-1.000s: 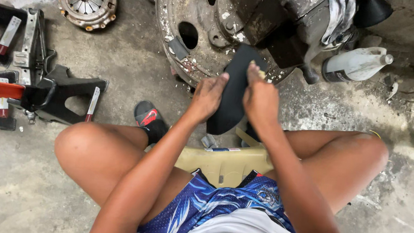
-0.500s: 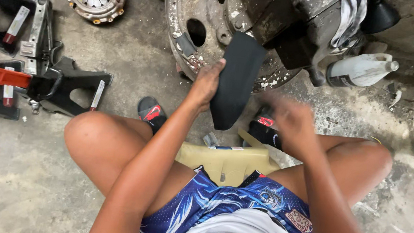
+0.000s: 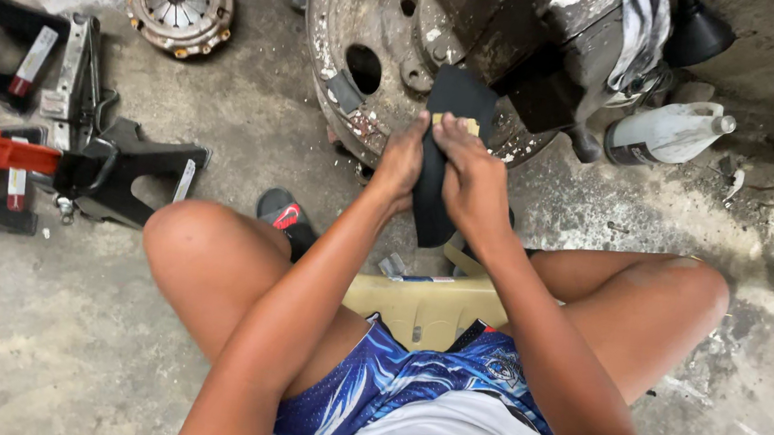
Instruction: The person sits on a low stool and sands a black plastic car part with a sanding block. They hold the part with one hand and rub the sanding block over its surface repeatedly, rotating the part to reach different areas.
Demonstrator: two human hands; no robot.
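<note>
Now black pad (image 3: 440, 147) between both hands.

Soft even daylight; sharp focus; faint shadows.

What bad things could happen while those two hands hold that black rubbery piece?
The left hand and right hand grip the curved black rubber piece right beside the rusty round metal wheel hub, so knuckles might scrape its rough edge. The white plastic bottle lying nearby could get knocked and roll.
</note>
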